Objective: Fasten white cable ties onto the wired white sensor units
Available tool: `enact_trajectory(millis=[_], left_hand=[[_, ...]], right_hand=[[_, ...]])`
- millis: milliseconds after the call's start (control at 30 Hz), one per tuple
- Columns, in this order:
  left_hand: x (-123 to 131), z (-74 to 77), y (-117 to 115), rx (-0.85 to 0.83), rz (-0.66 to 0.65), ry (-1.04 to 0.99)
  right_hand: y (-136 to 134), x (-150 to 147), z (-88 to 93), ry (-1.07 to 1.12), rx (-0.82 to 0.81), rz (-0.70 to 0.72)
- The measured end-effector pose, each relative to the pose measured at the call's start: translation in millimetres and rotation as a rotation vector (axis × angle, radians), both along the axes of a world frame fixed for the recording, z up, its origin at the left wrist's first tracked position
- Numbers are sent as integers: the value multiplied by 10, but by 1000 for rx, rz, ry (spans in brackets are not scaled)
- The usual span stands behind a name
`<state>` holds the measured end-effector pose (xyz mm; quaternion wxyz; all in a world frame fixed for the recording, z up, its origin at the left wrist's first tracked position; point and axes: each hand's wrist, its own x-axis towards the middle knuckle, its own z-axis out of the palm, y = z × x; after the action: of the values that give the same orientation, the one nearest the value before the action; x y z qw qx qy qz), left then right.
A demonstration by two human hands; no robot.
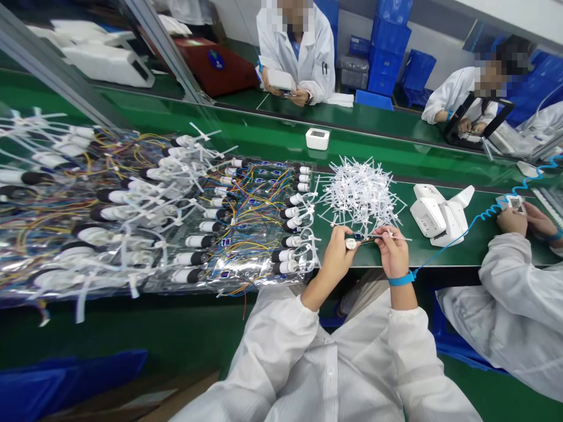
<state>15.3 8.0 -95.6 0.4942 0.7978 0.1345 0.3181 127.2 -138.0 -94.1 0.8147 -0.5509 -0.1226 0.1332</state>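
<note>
Near the table's front edge, my left hand (338, 253) is closed around a small white cylindrical part (350, 243) with dark wires running from it to the right. My right hand (393, 251), with a blue strap on its wrist, pinches a thin white tube piece (401, 237) that sticks out past the fingers. Wires stretch between the two hands. Just beyond them lies a heap of thin white tube pieces (360, 190). Left of my left hand, rows of similar white cylinders with black ends, coloured wires and white tubes rest on clear plastic bags (246, 264).
White plastic housings (442, 214) lie to the right, and a small white device (317, 139) stands farther back. A coiled blue cord (488, 217) runs from my wrist strap. A co-worker's hands (512, 220) hold a device at the far right. More people sit across the table.
</note>
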Motion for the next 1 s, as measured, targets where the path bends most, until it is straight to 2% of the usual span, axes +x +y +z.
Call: enact_trajectory(millis=[133,233,433,633,800,1000], left_hand=[[-45,61,23,-160,-90,118],[-101,115,26,-207,-128,150],[-177,171,38,-157,-209,82],[-142,166,77,-124,-215,72],[-134,150,67,-27,-214,6],[-159,159,43,3,-207,26]], right_hand=[[-21,3,-4,-58,-68,65],[-42,6,12,-100,-98,121],[-71,30,23,-229,-131,195],[-80,40,-50,-294,-309,163],[-101,24,-62,-242,-279,187],[-106,6,-33,-226,-264,221]])
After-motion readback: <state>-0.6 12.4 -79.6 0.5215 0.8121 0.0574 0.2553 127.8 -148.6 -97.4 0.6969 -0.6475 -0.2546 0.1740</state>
